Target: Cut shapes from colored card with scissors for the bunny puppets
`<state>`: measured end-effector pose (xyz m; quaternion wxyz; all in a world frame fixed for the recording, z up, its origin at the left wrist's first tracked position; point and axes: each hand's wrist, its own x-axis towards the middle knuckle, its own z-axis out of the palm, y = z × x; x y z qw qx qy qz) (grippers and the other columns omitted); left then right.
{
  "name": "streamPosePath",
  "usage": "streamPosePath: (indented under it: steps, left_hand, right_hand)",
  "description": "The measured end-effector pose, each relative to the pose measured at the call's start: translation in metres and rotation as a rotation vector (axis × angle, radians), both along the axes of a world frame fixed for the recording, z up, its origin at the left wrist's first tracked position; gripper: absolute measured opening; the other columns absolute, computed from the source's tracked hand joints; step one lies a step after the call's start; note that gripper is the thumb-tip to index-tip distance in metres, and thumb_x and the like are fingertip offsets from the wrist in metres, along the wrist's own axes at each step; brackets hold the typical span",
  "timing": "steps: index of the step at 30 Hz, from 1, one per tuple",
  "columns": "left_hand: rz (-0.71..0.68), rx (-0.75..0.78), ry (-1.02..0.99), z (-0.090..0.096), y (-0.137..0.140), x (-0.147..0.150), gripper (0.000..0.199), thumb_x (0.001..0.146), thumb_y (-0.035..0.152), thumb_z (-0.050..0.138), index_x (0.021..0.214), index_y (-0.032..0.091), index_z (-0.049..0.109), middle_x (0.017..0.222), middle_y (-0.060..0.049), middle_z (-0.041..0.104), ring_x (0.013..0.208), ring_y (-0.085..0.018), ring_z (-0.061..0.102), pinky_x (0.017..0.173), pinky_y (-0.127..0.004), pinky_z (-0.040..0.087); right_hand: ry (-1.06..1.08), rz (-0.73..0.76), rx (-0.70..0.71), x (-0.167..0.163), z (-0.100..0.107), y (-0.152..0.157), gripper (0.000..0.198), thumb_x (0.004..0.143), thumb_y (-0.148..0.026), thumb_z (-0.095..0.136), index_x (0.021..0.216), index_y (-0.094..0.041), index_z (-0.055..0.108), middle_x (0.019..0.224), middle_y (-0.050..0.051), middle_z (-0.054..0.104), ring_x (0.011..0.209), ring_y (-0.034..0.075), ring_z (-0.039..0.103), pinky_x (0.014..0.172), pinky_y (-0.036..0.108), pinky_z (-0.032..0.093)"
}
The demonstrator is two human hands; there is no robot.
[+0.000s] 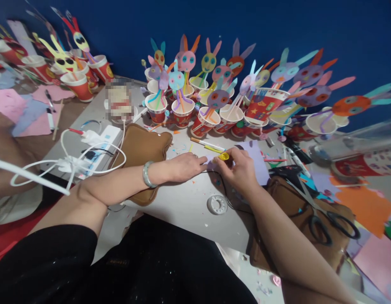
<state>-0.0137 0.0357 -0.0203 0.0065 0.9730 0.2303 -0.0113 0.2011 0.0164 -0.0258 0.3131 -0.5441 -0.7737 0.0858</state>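
Note:
A small round yellow piece [223, 156], perhaps a cap or curled strip, is pinched between the thumb and fingers of my right hand [241, 171]. Purple paper [257, 158] lies under and beside that hand. To the left, my left hand [186, 166] rests low on the table, its fingers stretched toward the right hand and near the paper's left end. I see nothing gripped in it. Just behind both hands lie a marker [203, 143] and a thin yellow stick [214, 149]. A white tape roll [218, 204] sits in front of my right hand.
Several red paper cups [182, 114] with paper rabbit heads line the blue wall. Brown cushions [141, 147] lie on either side. Black-handled scissors [322, 223] rest on the right one, near a black glue gun [290, 173]. A power strip [100, 147] with tangled white cables stands left.

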Motion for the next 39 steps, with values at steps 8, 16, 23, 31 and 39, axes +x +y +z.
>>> streamPosePath:
  steps: [8, 16, 23, 31, 39]
  left_hand:
    - [-0.014, 0.012, 0.001, 0.001, 0.001, 0.000, 0.026, 0.097, 0.016, 0.040, 0.111, 0.015, 0.062, 0.108, -0.011, 0.063, 0.073, -0.019, 0.062, 0.065, -0.036, 0.044]
    - [-0.002, -0.004, 0.025, 0.003, 0.000, 0.000, 0.033, 0.096, 0.015, 0.042, 0.125, 0.017, 0.058, 0.112, -0.011, 0.063, 0.077, -0.021, 0.064, 0.067, -0.036, 0.046]
    - [0.006, -0.015, -0.004, -0.001, 0.000, 0.000, 0.028, 0.096, 0.014, 0.041, 0.116, 0.014, 0.060, 0.109, -0.013, 0.064, 0.074, -0.018, 0.062, 0.068, -0.034, 0.045]
    - [0.014, -0.018, 0.028, 0.006, -0.001, -0.001, 0.028, 0.095, 0.013, 0.039, 0.112, 0.016, 0.061, 0.109, -0.013, 0.061, 0.071, -0.017, 0.059, 0.066, -0.034, 0.044]
    - [0.029, 0.002, 0.006, 0.002, -0.002, -0.001, 0.031, 0.097, 0.015, 0.038, 0.118, 0.016, 0.060, 0.107, -0.013, 0.061, 0.073, -0.019, 0.060, 0.068, -0.036, 0.045]
  right_hand:
    - [0.136, -0.200, 0.046, 0.000, 0.006, 0.001, 0.023, 0.085, -0.042, 0.062, 0.075, -0.025, 0.049, 0.067, 0.002, 0.060, 0.062, 0.020, 0.055, 0.060, 0.034, 0.043]
    - [0.093, -0.113, -0.035, 0.000, 0.003, -0.002, 0.023, 0.081, -0.038, 0.064, 0.071, -0.025, 0.048, 0.061, 0.001, 0.054, 0.061, 0.020, 0.051, 0.060, 0.035, 0.042]
    - [0.096, -0.144, -0.039, -0.004, -0.002, 0.003, 0.025, 0.082, -0.041, 0.063, 0.073, -0.025, 0.045, 0.063, 0.000, 0.055, 0.062, 0.020, 0.051, 0.062, 0.034, 0.041]
    - [0.256, -0.218, -0.019, -0.001, 0.012, -0.001, 0.026, 0.083, -0.042, 0.061, 0.071, -0.025, 0.046, 0.063, -0.001, 0.055, 0.056, 0.017, 0.052, 0.055, 0.032, 0.042]
    - [0.110, -0.120, -0.062, -0.004, -0.002, 0.003, 0.026, 0.081, -0.040, 0.065, 0.072, -0.025, 0.046, 0.062, -0.001, 0.055, 0.059, 0.018, 0.050, 0.057, 0.032, 0.040]
